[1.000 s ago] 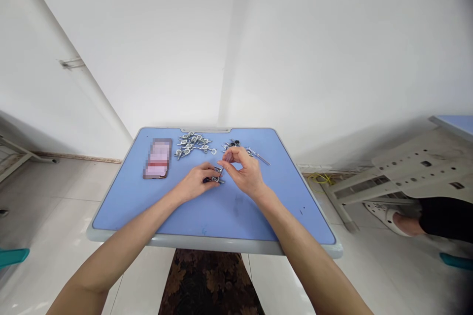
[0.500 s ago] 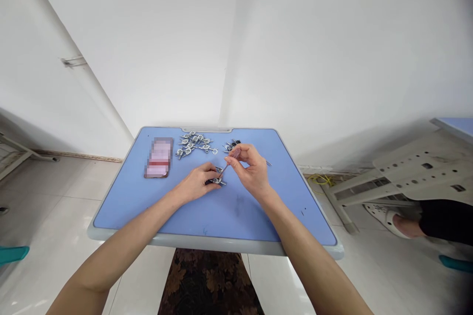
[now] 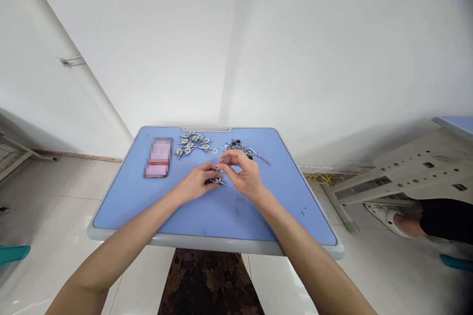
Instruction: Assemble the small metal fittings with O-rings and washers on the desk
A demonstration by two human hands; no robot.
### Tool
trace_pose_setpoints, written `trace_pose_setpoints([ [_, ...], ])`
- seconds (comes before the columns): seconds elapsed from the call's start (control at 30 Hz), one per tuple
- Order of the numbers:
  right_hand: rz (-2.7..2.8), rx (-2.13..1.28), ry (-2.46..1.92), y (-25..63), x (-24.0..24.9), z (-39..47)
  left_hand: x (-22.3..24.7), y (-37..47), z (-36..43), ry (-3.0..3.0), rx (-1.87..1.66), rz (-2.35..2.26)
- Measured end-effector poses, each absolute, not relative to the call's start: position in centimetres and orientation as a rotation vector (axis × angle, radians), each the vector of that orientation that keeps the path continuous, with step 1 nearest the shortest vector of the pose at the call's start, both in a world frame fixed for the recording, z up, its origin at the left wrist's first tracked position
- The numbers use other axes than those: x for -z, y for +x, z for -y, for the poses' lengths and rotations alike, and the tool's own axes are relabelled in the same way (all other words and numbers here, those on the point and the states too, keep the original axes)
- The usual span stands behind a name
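Observation:
My left hand (image 3: 194, 184) is closed on a small metal fitting (image 3: 218, 181) with a dark end, held low over the blue tabletop; the fingers cover part of it. In my right hand (image 3: 244, 173) the fingertips pinch the translucent pinkish handle of a slim screwdriver (image 3: 225, 158). Its shaft slants down to the left, to the fitting between the left fingers; whether the tip touches a screw is too small to tell. Beyond the hands lies a pile of silvery metal fittings (image 3: 194, 141). Behind my right hand are metal parts with black round pieces (image 3: 236, 144).
A phone (image 3: 158, 158) with a blurred screen lies on the left of the blue table (image 3: 129, 206). Thin metal rods (image 3: 263, 158) rest at the right pile. A white wall (image 3: 177, 59) stands behind the table. To the right are another desk (image 3: 417, 167) and a person's foot in a white clog (image 3: 384, 216).
My right hand has moved slightly left and down with the screwdriver, closer to my left hand. More of the right pile now shows. My left hand stays in place.

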State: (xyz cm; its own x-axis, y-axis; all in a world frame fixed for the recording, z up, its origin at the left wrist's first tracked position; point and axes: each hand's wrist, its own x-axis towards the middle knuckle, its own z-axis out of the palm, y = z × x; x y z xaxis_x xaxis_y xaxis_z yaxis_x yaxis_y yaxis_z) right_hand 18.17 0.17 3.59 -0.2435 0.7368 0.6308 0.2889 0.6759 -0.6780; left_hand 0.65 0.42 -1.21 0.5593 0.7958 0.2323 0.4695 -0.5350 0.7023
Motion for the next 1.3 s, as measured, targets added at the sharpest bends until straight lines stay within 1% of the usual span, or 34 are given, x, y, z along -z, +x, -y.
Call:
trace_pose_setpoints([
  [0.43,1.853,-0.475,-0.759,18.20,-3.66,-0.03,0.73,0.71,-0.28,2.235,-0.715,-1.011],
  [0.73,1.972,-0.487,-0.711,18.38,-3.84,-0.32,1.39,0.55,-0.61,2.252,-0.772,-0.947],
  [0.93,1.944,-0.587,-0.673,18.71,-3.57,-0.74,1.24,0.57,-0.59,2.221,-0.778,-0.947],
  [1.17,1.970,-0.452,-0.655,18.61,-3.40,-0.77,1.39,0.62,-0.57,2.204,-0.786,-0.965],
  [1.3,1.970,-0.484,-0.649,18.66,-3.31,-0.86,1.43,0.63,-0.60,2.202,-0.767,-0.973],
])
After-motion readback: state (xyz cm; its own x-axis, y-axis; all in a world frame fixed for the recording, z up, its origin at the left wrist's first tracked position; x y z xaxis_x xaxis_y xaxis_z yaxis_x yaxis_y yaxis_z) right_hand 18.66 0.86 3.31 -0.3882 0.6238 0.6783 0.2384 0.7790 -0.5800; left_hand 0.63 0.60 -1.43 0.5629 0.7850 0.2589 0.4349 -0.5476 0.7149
